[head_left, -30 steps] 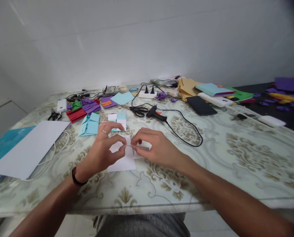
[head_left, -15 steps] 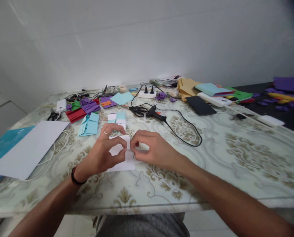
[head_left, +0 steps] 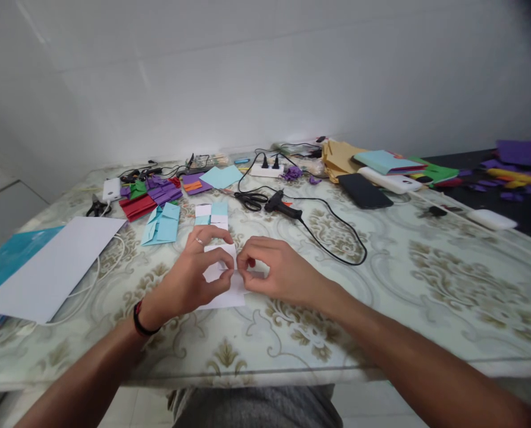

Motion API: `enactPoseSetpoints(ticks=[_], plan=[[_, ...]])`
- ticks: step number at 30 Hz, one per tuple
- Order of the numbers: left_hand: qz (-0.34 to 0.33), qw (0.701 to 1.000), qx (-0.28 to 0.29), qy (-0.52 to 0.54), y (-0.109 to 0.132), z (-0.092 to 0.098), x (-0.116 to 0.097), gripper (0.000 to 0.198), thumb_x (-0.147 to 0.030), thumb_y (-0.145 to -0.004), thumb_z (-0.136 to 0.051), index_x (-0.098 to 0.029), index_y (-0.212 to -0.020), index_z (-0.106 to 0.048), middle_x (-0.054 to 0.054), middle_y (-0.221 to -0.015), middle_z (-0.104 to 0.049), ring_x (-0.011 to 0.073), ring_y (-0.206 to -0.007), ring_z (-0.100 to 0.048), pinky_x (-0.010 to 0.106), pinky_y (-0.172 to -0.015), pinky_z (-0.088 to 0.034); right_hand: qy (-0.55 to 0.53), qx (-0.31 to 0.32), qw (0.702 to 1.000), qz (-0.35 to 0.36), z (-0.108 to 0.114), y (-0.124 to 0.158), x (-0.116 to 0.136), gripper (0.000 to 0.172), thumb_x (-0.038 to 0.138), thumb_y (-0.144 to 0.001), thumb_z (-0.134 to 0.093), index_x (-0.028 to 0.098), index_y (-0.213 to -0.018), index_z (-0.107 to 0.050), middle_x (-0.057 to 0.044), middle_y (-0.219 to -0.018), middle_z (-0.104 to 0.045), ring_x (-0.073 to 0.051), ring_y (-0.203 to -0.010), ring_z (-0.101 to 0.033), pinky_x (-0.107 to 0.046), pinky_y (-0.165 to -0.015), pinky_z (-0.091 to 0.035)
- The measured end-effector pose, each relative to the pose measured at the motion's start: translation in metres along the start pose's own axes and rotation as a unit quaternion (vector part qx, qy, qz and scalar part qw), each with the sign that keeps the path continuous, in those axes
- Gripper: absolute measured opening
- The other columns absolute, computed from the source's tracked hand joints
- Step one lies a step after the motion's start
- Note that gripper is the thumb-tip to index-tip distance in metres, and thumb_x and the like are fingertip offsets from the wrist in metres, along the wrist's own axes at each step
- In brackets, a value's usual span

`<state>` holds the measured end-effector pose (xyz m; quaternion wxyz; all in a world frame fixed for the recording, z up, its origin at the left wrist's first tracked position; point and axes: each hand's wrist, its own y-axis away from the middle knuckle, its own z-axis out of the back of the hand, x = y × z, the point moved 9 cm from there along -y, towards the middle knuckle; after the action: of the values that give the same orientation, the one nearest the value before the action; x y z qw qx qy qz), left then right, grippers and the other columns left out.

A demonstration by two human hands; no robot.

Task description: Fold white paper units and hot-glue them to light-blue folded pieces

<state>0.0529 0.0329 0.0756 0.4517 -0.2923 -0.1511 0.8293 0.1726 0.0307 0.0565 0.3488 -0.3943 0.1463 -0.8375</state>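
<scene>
A small white sheet of paper point(head_left: 229, 295) with a crease across it lies on the table below my fingers. Thumb and index finger of my left hand point(head_left: 198, 270) are pinched together on the paper near its middle. My right hand point(head_left: 280, 267) pinches the same paper just to the right, its fingertips almost touching the left ones. Part of the sheet is hidden behind the hands. Just beyond them lie folded blue and white paper pieces point(head_left: 219, 211), and to their left a folded light-blue paper piece point(head_left: 162, 224).
Behind sit black scissors point(head_left: 251, 201), a black glue gun point(head_left: 283, 205) with its looping cable and a white power strip point(head_left: 267, 170). A black phone point(head_left: 364, 191) lies right. Large white sheets point(head_left: 55, 270) are at left, with red folded paper point(head_left: 137, 208) farther back.
My left hand has shifted slightly to the right, closer to my right hand. Both hands keep their pinch on the white paper.
</scene>
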Motion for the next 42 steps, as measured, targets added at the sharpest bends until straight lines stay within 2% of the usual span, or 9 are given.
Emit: enactPoseSetpoints(ticks=[5, 12, 18, 27, 31, 35, 39, 40, 42], plan=[[0.003, 1.0, -0.002, -0.007, -0.001, 0.005, 0.001, 0.016, -0.006, -0.086, -0.067, -0.021, -0.085, -0.065, 0.008, -0.124, -0.058, 0.0265, -0.125, -0.053, 0.048, -0.112, -0.043, 0.003, 0.004, 1.0, -0.006, 0.002, 0.0, 0.001, 0.012, 0.007, -0.08, -0.065, 0.019, -0.081, -0.065, -0.001, -0.081, -0.064, -0.016, -0.076, -0.06, -0.029, -0.073, -0.047], [0.034, 0.998, -0.051, 0.002, -0.001, 0.025, 0.012, 0.014, -0.008, -0.089, -0.066, -0.021, -0.086, -0.066, 0.008, -0.119, -0.057, 0.0238, -0.121, -0.056, 0.045, -0.111, -0.045, -0.021, -0.047, 0.998, -0.04, 0.019, -0.001, -0.006, 0.008, 0.011, -0.085, -0.069, 0.019, -0.084, -0.07, -0.002, -0.083, -0.069, -0.015, -0.075, -0.063, -0.029, -0.075, -0.049], [-0.006, 0.999, -0.045, -0.02, -0.001, 0.014, 0.003, 0.008, -0.017, -0.092, -0.073, -0.024, -0.096, -0.073, 0.009, -0.126, -0.063, 0.0272, -0.127, -0.053, 0.05, -0.111, -0.044, -0.029, -0.048, 0.998, -0.024, 0.014, 0.0, -0.002, 0.009, 0.011, -0.086, -0.068, 0.02, -0.085, -0.069, -0.002, -0.085, -0.07, -0.015, -0.077, -0.064, -0.028, -0.074, -0.05], [-0.02, 0.999, -0.039, -0.011, -0.001, 0.013, -0.002, 0.012, -0.011, -0.091, -0.07, -0.022, -0.086, -0.071, 0.008, -0.115, -0.061, 0.0257, -0.119, -0.052, 0.046, -0.107, -0.045, -0.031, -0.024, 0.999, -0.003, 0.007, -0.001, 0.001, 0.012, 0.008, -0.083, -0.065, 0.02, -0.081, -0.065, 0.0, -0.081, -0.066, -0.015, -0.076, -0.061, -0.027, -0.073, -0.047], [0.004, 0.999, -0.045, -0.018, -0.002, 0.019, 0.004, 0.013, -0.011, -0.091, -0.068, -0.021, -0.084, -0.071, 0.008, -0.116, -0.06, 0.0258, -0.119, -0.052, 0.046, -0.107, -0.044, -0.046, -0.014, 0.999, -0.026, 0.009, -0.003, -0.008, 0.016, 0.003, -0.079, -0.066, 0.019, -0.079, -0.065, 0.001, -0.079, -0.066, -0.013, -0.073, -0.06, -0.026, -0.072, -0.046], [0.063, 0.997, -0.046, 0.016, -0.001, 0.017, 0.02, 0.012, -0.01, -0.089, -0.067, -0.021, -0.084, -0.07, 0.007, -0.116, -0.06, 0.0255, -0.119, -0.054, 0.046, -0.108, -0.044, -0.056, -0.021, 0.997, -0.042, 0.011, -0.003, -0.01, 0.009, 0.013, -0.09, -0.066, 0.02, -0.095, -0.068, -0.003, -0.093, -0.07, -0.015, -0.08, -0.064, -0.03, -0.078, -0.051], [0.15, 0.981, -0.037, 0.113, 0.003, 0.008, 0.044, 0.007, -0.016, -0.09, -0.067, -0.02, -0.084, -0.069, 0.007, -0.111, -0.061, 0.0233, -0.109, -0.062, 0.045, -0.104, -0.047, -0.058, -0.001, 0.998, 0.038, 0.008, -0.001, 0.007, 0.034, 0.028, -0.086, -0.082, 0.022, -0.118, -0.07, -0.011, -0.121, -0.065, -0.023, -0.112, -0.064, -0.04, -0.1, -0.052], [0.166, 0.976, -0.032, 0.14, 0.004, 0.005, 0.047, 0.007, -0.018, -0.089, -0.068, -0.02, -0.082, -0.07, 0.007, -0.109, -0.061, 0.0231, -0.107, -0.063, 0.045, -0.103, -0.048, -0.049, 0.004, 0.997, 0.057, 0.006, 0.0, 0.011, 0.032, 0.028, -0.085, -0.083, 0.022, -0.115, -0.071, -0.011, -0.123, -0.064, -0.025, -0.117, -0.062, -0.041, -0.102, -0.051], [0.188, 0.963, -0.024, 0.19, 0.004, 0.001, 0.051, 0.009, -0.021, -0.089, -0.07, -0.019, -0.08, -0.07, 0.007, -0.107, -0.063, 0.0234, -0.105, -0.064, 0.043, -0.1, -0.048, -0.03, 0.001, 0.996, 0.08, 0.005, 0.001, 0.015, 0.015, 0.02, -0.088, -0.079, 0.021, -0.103, -0.075, -0.011, -0.12, -0.065, -0.024, -0.116, -0.061, -0.041, -0.101, -0.052]])
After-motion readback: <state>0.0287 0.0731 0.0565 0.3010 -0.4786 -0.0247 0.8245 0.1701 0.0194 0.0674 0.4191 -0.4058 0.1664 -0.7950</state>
